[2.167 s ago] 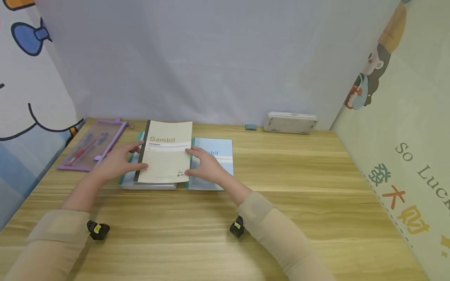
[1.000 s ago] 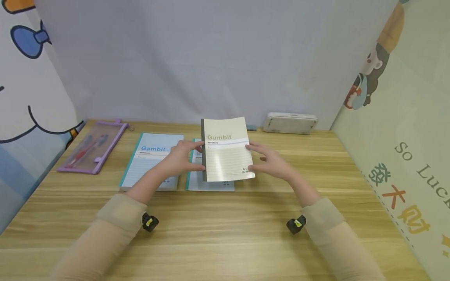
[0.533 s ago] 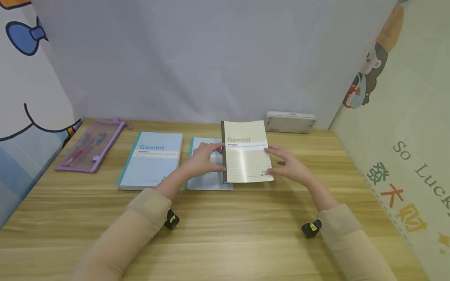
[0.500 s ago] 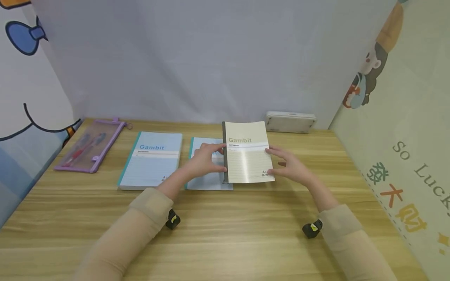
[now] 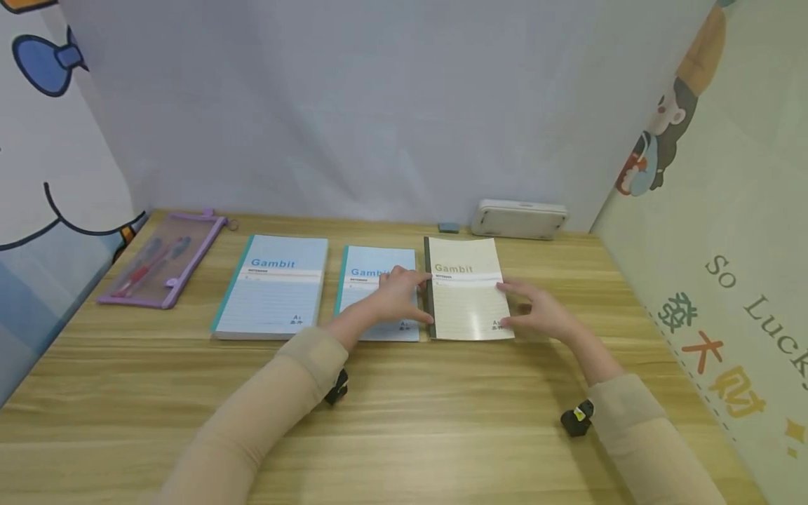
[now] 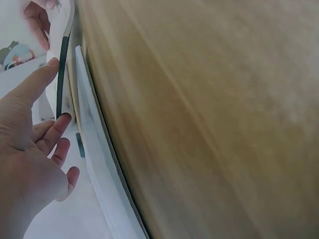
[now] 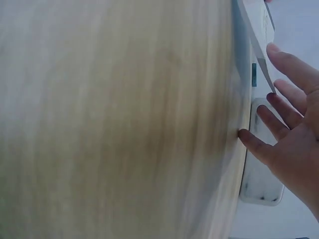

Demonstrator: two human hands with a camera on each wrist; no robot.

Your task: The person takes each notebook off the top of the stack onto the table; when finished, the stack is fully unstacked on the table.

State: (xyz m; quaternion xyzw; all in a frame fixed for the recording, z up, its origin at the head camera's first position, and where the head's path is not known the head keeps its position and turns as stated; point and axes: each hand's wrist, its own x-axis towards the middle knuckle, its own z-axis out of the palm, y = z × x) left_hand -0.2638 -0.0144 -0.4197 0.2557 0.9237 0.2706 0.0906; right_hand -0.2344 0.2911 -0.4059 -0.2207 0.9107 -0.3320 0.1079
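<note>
A cream Gambit notebook [image 5: 468, 301] with a dark spine lies between both hands at the right of the row. My left hand [image 5: 399, 296] pinches its spine edge, thumb on top and fingers beneath, as the left wrist view shows at the dark spine [image 6: 63, 74]. On the opposite edge, my right hand [image 5: 541, 314] pinches the notebook, its near corner tilted above the wood in the right wrist view. A thin blue notebook [image 5: 379, 257] rests just left of it, partly covered by my left hand. Farther left sits a thicker blue notebook [image 5: 271, 298].
A purple-edged mesh pouch [image 5: 196, 235] with pens lies at the table's far left. Along the back edge stand a small blue-grey block [image 5: 449, 228] and a white case [image 5: 520, 219]. A pale cloth [image 5: 379, 126] hangs behind the wooden table [image 5: 404, 435].
Both hands have carried the cream notebook from above the thick blue notebook rightward past the thin one, and lowered it toward the table. Both blue notebooks and the small block now show again.
</note>
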